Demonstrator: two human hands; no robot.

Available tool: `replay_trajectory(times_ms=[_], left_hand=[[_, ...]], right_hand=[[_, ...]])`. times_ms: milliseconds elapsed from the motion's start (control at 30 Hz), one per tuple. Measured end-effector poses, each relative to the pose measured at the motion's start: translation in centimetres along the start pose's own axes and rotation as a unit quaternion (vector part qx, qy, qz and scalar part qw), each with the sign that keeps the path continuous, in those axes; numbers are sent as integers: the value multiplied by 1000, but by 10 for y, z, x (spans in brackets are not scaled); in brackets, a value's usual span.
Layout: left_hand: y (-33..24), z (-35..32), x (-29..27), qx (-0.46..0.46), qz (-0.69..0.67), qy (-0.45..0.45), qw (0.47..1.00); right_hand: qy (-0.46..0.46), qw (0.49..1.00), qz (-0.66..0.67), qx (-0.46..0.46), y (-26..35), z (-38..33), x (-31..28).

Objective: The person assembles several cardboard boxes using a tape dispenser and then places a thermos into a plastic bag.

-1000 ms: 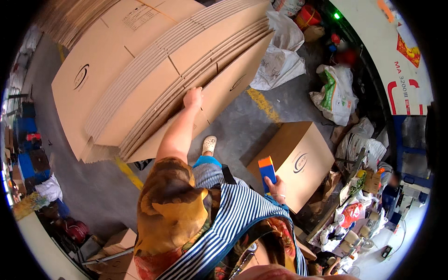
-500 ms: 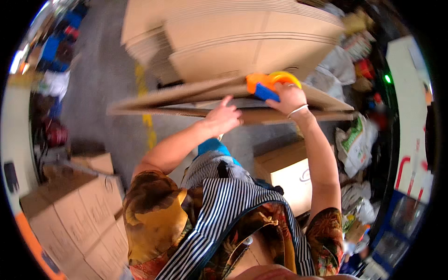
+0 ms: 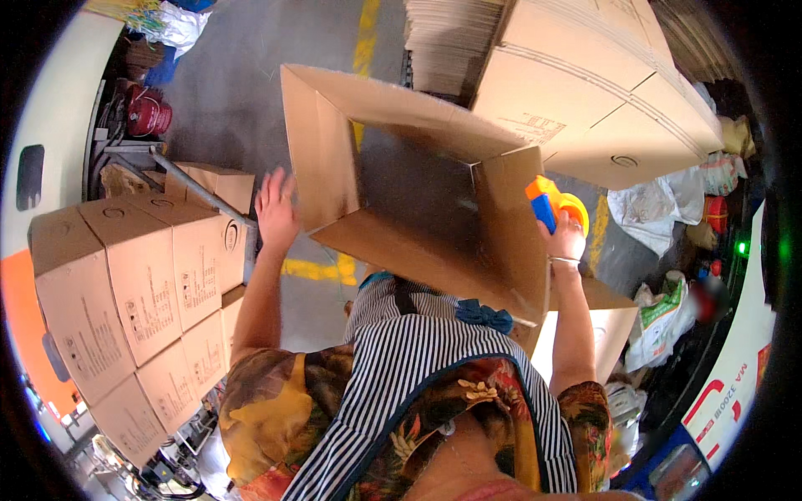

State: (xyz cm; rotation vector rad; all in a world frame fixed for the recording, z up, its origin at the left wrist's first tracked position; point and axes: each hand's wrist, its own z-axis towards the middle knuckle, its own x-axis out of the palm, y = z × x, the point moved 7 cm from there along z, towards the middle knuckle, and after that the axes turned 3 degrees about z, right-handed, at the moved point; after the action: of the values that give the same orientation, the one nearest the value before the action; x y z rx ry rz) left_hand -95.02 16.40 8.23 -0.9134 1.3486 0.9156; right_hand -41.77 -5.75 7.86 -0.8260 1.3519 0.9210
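An opened-out cardboard box [image 3: 510, 221] stands in front of me, its four walls spread into a slanted frame. Grey floor and a bit of yellow line show through it. My right hand [image 3: 565, 238] grips an orange and blue tape dispenser [image 3: 543, 204] with a yellow roll, close against the box's right wall. Beside the left wall is my left hand [image 3: 276, 209], fingers spread and slightly blurred, holding nothing. Whether its fingertips touch the cardboard I cannot tell.
A tall stack of flat cartons [image 3: 585, 108] stands at the far right. Closed boxes [image 3: 142, 284] are piled at left near a metal bar [image 3: 200, 188]. Another carton [image 3: 606, 321] sits by my right forearm. White sacks [image 3: 660, 209] and a machine [image 3: 727, 359] line the right.
The nearly flat carton has been pulled open into a four-sided frame. My left hand has left it and moved left; my right hand, still with the tape dispenser, has moved right and nearer.
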Motion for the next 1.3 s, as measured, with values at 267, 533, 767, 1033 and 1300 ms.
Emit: replay_trajectory(times_ms=[267,533,767,1033,1300], left_hand=[[83,69,145,-97,-309,168,931],[155,80,93,72,-130,159,976],[19,30,173,-43,-74,368,926],[-75,3,267,-34,-46,453,890],[-77,5,265,-98,-80,370,921]], right_hand=[[34,978,-60,196,43,-13,0],[-66,797,386,459,-36,-208,69],[243,901,249,260,169,-138,149],[402,855,283,165,191,-14,184],[152,987,44,40,71,173,-3]])
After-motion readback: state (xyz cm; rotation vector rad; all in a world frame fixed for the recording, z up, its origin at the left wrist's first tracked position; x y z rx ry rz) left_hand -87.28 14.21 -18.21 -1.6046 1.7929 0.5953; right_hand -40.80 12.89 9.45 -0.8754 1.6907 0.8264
